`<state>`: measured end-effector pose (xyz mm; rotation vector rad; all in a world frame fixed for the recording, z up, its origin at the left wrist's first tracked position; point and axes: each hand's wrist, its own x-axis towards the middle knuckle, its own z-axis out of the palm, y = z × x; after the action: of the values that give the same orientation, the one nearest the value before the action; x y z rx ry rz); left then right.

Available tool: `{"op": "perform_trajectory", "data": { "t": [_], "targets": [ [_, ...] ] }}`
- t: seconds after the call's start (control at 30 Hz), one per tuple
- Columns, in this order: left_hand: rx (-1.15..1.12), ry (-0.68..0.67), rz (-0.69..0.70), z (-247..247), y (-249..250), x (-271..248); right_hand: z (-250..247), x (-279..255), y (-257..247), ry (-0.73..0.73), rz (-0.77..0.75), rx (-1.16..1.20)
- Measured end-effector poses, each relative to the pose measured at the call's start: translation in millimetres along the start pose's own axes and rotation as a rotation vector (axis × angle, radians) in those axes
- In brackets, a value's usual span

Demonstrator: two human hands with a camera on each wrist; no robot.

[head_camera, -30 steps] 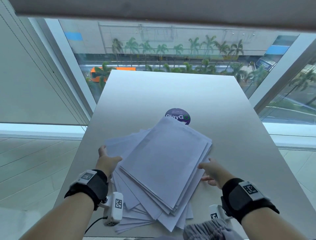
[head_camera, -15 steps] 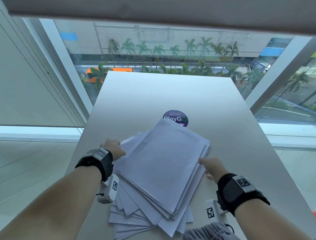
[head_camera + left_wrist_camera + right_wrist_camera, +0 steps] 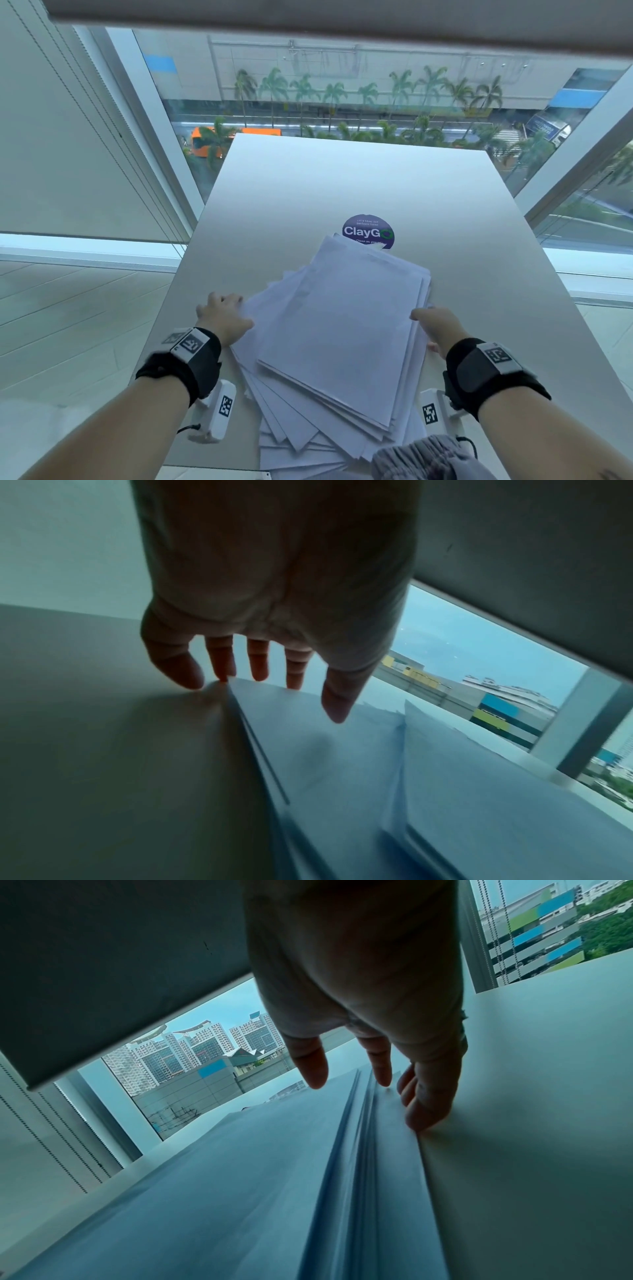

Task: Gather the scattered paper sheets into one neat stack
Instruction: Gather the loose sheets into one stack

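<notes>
I see the paper sheets [image 3: 337, 329] lying in a loose, fanned pile on the near half of the grey table [image 3: 359, 178]; the lower sheets splay out toward the near edge, and the far corner overlaps a round purple sticker [image 3: 368, 230]; my left hand [image 3: 224, 317] sits at the pile's left edge, its fingers [image 3: 219, 658] straight and spread, tips touching the sheet corner and the tabletop, gripping nothing; my right hand [image 3: 436, 325] sits at the pile's right edge, fingers [image 3: 428, 1096] extended and pressed against the side of the sheets, thumb above the top sheet, also clasping nothing; both wrists wear black straps; a window lies beyond the table.
</notes>
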<state>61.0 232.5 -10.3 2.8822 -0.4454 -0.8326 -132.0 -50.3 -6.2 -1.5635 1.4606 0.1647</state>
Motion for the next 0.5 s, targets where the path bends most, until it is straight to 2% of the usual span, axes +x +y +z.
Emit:
{"op": "perform_trajectory", "data": {
  "t": [0.13,0.23,0.33,0.43,0.5],
  "targets": [
    [-0.101,0.007,-0.044,-6,2,4,2,10,3,0.013,-0.015,-0.044],
    [-0.163,0.042,0.023,-9,3,6,0,8,2,0.038,-0.002,-0.055],
    [-0.211,0.146,0.096,-8,1,2,-4,3,2,0.076,0.016,-0.096],
    [-0.226,0.229,0.12,-4,-3,-6,-5,5,6,0.063,0.023,-0.081],
    [-0.256,0.212,0.1,1,-7,-11,-3,4,10,0.021,0.024,0.009]
  ]
}}
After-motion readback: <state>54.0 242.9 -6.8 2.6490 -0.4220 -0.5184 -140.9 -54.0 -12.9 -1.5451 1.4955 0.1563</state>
